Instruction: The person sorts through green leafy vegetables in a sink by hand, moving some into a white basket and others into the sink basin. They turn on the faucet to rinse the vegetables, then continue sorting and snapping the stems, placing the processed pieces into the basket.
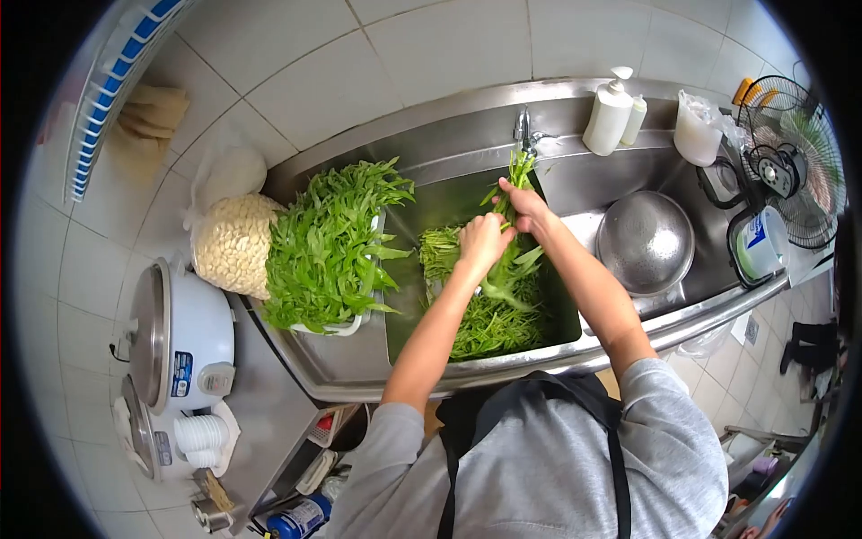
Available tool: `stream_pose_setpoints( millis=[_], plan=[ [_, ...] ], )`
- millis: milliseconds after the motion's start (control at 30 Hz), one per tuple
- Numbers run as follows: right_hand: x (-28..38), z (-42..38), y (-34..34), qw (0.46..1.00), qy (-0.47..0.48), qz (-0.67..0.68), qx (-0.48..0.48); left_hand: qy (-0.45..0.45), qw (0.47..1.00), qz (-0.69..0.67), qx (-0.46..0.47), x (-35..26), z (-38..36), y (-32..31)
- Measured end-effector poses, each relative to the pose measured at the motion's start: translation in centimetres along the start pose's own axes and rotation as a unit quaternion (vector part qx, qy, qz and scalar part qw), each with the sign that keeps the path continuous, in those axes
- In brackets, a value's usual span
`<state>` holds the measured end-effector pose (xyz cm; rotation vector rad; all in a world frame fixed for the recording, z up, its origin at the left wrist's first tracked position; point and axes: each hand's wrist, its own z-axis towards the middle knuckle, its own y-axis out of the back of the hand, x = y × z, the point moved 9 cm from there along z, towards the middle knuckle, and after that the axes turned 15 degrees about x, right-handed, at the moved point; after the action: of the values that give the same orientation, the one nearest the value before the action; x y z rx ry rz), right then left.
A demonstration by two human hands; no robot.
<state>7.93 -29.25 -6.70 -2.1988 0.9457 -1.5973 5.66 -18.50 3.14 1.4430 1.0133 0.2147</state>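
Over the sink basin (409, 269), both my hands are closed round a bunch of leafy greens (521, 169) that look like water spinach. My right hand (525, 205) grips it higher up, close below the tap (524, 133). Just below and to the left, my left hand (483, 241) is wrapped round the same bunch, whose leaves hang down. Cut stems and more loose greens (498, 331) lie in the basin under my hands. To the left, a white tub (339, 329) is heaped with long-leaved greens (334, 242).
A bag of pale beans or nuts (235, 244) and a rice cooker (187, 337) stand left. On the right are an upturned metal bowl (646, 242), a pump bottle (609, 117), a plastic container (761, 242) and a fan (790, 162). A rack (117, 99) hangs upper left.
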Motion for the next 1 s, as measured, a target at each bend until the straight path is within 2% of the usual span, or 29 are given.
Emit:
stream_pose_setpoints(
  millis=[67,133,167,300,367,400,467,500,533,600,633,667,733,867,933,967,1000],
  plan=[
    [0.2,-0.4,-0.2,0.999,0.035,0.008,-0.04,0.007,1.0,0.002,-0.015,0.7,0.3,-0.3],
    [-0.2,0.1,0.4,0.999,0.007,0.037,-0.027,0.016,1.0,-0.023,-0.014,2.2,-0.5,-0.1],
    [-0.4,0.4,0.8,0.996,0.007,0.078,-0.042,-0.005,0.997,-0.032,-0.075,2.5,-1.2,0.9],
    [0.6,0.9,2.4,0.996,0.018,0.053,-0.071,-0.006,0.994,-0.026,-0.109,3.2,-3.5,1.3],
    [-0.1,1.4,3.1,0.994,0.014,0.055,-0.095,0.047,0.986,-0.083,-0.139,4.2,-4.3,0.4],
    [-0.4,1.6,3.2,0.994,0.014,0.055,-0.095,0.047,0.986,-0.083,-0.139,4.7,-4.3,-0.4],
    [-0.5,1.5,3.4,0.992,0.028,0.056,-0.107,0.11,0.987,-0.002,-0.12,6.6,-3.7,-2.5],
    [-0.4,1.2,3.5,0.992,0.03,0.055,-0.109,0.09,0.994,0.043,-0.039,6.5,-3.4,-3.5],
    [-0.2,1.0,3.8,0.991,0.029,0.044,-0.122,0.088,0.994,0.042,-0.04,6.6,-3.5,-3.2],
    [-0.2,0.9,4.2,0.99,0.027,0.035,-0.134,0.128,0.988,0.071,0.042,7.2,-3.7,-4.0],
    [0.0,0.9,4.4,0.99,0.028,0.015,-0.136,0.103,0.993,0.051,-0.028,6.4,-4.1,-2.7],
    [0.1,0.9,4.6,0.99,0.028,-0.005,-0.139,0.104,0.993,0.052,-0.027,5.8,-4.0,-2.5],
    [-0.3,0.8,4.0,0.991,0.018,-0.003,-0.133,-0.014,0.998,0.007,-0.062,2.6,-3.0,-1.7],
    [-0.8,-0.1,2.4,0.989,0.027,0.002,-0.144,-0.038,0.996,0.033,-0.07,2.0,-0.6,-2.1],
    [1.0,0.1,3.7,0.969,0.123,-0.116,-0.179,-0.004,1.0,-0.003,-0.013,3.1,0.0,-1.7],
    [1.8,0.7,4.8,0.948,0.118,-0.222,-0.194,-0.023,0.999,-0.035,-0.003,3.4,0.1,-1.2],
    [2.1,-0.1,4.8,0.948,0.117,-0.219,-0.197,-0.015,0.997,-0.063,0.037,3.6,0.1,-0.8]
  ],
)
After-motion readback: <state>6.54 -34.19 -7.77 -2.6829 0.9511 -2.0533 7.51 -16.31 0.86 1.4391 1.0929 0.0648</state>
